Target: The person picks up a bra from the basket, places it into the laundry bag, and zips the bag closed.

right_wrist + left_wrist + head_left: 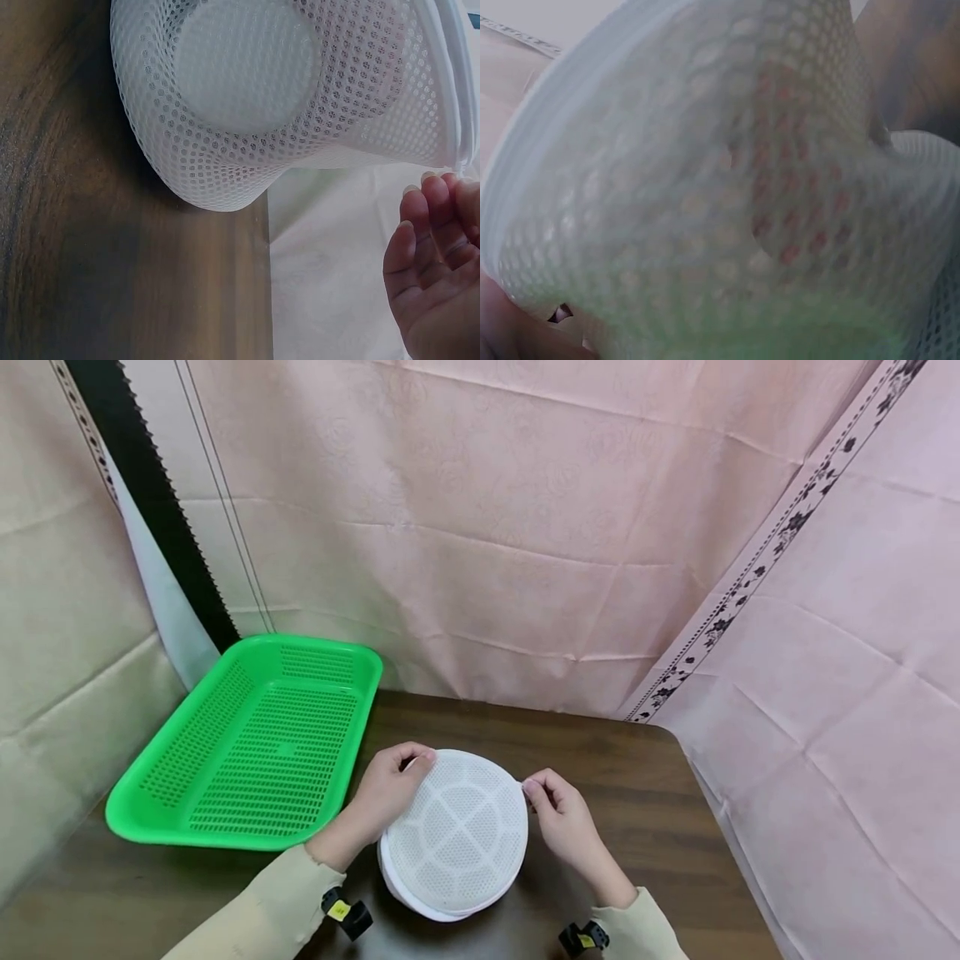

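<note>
A round white mesh laundry bag (459, 835) stands over the table in front of me, its flat top disc marked with a ring and crossing bands. My left hand (390, 785) grips the upper left rim, thumb on top. At the upper right rim, the fingertips of my right hand (564, 818) pinch a small part of the edge. Close up in the right wrist view, the pinch of the right hand (442, 262) is at the bag's white zipper edge (450, 82). Mesh fills most of the left wrist view, with reddish patches showing through it.
To the left on the brown wooden table (600, 752) sits a green perforated plastic basket (352, 760), its near right corner beside my left forearm. Pale pink cloth (480, 552) hangs behind the table and along both sides.
</note>
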Action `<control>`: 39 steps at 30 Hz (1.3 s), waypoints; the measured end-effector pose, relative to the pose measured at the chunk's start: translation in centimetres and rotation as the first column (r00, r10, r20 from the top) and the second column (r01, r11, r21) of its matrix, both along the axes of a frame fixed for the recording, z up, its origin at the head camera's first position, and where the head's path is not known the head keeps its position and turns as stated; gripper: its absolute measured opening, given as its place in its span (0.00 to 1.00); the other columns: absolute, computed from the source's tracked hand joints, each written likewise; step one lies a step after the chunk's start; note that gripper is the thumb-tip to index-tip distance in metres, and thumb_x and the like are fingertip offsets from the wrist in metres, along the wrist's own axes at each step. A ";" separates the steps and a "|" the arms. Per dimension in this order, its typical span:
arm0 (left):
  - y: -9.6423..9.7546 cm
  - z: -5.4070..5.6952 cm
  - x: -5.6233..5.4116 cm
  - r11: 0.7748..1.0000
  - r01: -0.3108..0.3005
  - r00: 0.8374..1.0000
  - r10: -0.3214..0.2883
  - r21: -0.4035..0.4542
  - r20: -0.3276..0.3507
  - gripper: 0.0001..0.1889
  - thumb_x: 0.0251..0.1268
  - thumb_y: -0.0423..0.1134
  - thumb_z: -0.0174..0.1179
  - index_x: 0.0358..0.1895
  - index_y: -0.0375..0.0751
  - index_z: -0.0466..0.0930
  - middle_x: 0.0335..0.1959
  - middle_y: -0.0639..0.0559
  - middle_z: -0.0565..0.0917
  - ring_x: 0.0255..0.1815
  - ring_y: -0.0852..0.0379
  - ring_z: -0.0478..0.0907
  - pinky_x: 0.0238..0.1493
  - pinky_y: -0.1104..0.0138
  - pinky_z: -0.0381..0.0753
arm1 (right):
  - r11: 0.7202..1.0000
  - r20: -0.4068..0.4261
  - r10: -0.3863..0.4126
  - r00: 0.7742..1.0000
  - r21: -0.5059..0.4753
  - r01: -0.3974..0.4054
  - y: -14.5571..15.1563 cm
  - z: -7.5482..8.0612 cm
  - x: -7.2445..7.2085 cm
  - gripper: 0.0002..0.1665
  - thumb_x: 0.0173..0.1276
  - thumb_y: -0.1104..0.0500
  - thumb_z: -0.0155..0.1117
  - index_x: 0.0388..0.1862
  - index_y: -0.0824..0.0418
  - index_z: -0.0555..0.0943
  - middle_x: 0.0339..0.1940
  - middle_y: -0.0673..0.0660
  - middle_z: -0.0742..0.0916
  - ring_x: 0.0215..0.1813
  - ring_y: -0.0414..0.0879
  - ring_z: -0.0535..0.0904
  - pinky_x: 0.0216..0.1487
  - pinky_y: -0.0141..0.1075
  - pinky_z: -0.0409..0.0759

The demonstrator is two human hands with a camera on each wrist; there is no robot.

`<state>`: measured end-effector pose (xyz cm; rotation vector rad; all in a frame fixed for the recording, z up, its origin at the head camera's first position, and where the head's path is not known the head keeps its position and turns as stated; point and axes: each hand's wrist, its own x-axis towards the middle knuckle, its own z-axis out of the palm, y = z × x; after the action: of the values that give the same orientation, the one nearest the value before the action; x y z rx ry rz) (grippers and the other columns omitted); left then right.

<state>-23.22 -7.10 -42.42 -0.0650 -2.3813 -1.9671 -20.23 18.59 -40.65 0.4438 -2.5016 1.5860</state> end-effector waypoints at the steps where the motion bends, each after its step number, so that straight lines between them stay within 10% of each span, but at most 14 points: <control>1: 0.0 0.0 0.0 1.000 -0.007 1.000 0.007 0.009 0.002 0.07 0.70 0.41 0.59 0.40 0.45 0.85 0.40 0.51 0.83 0.41 0.54 0.76 0.43 0.61 0.76 | 1.000 -0.006 0.003 1.000 0.002 -0.003 -0.1 0.3 0.2 0.08 0.72 0.68 0.56 0.32 0.63 0.79 0.29 0.54 0.82 0.37 0.62 0.79 0.38 0.37 0.80; 5: -0.2 0.1 0.0 0.999 0.021 0.999 -0.022 0.034 0.028 0.08 0.70 0.42 0.58 0.41 0.44 0.84 0.42 0.50 0.82 0.43 0.54 0.75 0.45 0.61 0.75 | 1.000 -0.030 -0.011 1.000 0.010 0.011 -0.1 0.4 0.1 0.08 0.72 0.68 0.56 0.32 0.64 0.79 0.28 0.58 0.82 0.35 0.61 0.78 0.37 0.37 0.79; 8: -0.9 0.5 -0.2 0.987 0.160 0.984 -0.160 0.006 0.077 0.10 0.72 0.43 0.55 0.43 0.43 0.83 0.42 0.50 0.82 0.43 0.53 0.76 0.45 0.61 0.75 | 1.000 -0.024 -0.027 0.999 0.003 0.027 0.1 0.3 -0.1 0.08 0.72 0.68 0.56 0.32 0.64 0.79 0.28 0.58 0.82 0.33 0.53 0.79 0.36 0.36 0.79; 12: -2.1 1.6 -0.4 0.896 0.426 0.902 -0.410 -0.123 0.133 0.12 0.74 0.47 0.52 0.42 0.46 0.82 0.38 0.51 0.81 0.40 0.54 0.76 0.43 0.60 0.74 | 0.999 -0.001 -0.035 0.999 0.005 0.035 0.3 0.5 -0.5 0.08 0.72 0.68 0.55 0.33 0.63 0.80 0.28 0.54 0.82 0.31 0.44 0.77 0.33 0.35 0.77; 16: -2.3 2.5 -0.8 0.818 0.526 0.850 -0.511 -0.234 0.124 0.16 0.72 0.55 0.51 0.40 0.49 0.82 0.34 0.53 0.81 0.38 0.54 0.75 0.41 0.60 0.74 | 1.000 0.030 0.001 1.000 0.010 -0.002 0.0 1.1 -0.7 0.08 0.73 0.66 0.55 0.35 0.63 0.81 0.28 0.54 0.83 0.29 0.44 0.77 0.31 0.35 0.76; 39: 1.4 1.0 -1.2 0.890 0.380 0.924 -0.376 -0.251 0.066 0.09 0.68 0.51 0.59 0.36 0.51 0.81 0.30 0.53 0.80 0.32 0.54 0.76 0.35 0.60 0.76 | 0.998 0.105 0.045 0.993 0.026 -0.049 -1.0 2.0 -0.8 0.07 0.74 0.65 0.55 0.38 0.63 0.81 0.29 0.55 0.83 0.30 0.45 0.77 0.31 0.36 0.77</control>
<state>-24.42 -5.68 -41.44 -0.5705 -2.7961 -1.7664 -21.05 17.59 -38.66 0.4373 -2.6129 1.6327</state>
